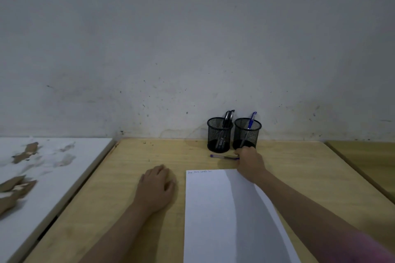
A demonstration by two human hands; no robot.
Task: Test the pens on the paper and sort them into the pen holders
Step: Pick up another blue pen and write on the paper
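Two black mesh pen holders stand against the wall. The left holder (219, 134) contains black pens (228, 116); the right holder (247, 132) contains one blue pen (251, 120). A purple-blue pen (223, 156) lies flat on the wooden table in front of the holders. My right hand (250, 161) rests at that pen's right end, fingers curled over it. My left hand (157, 186) lies flat and palm down on the table, left of the white paper (211, 209). Small scribbles mark the paper's top left corner.
A white board with peeled brown patches (49, 168) adjoins the wooden table (132, 156) on the left. Another wooden surface (367, 156) sits at the right. A stained grey wall runs right behind the holders.
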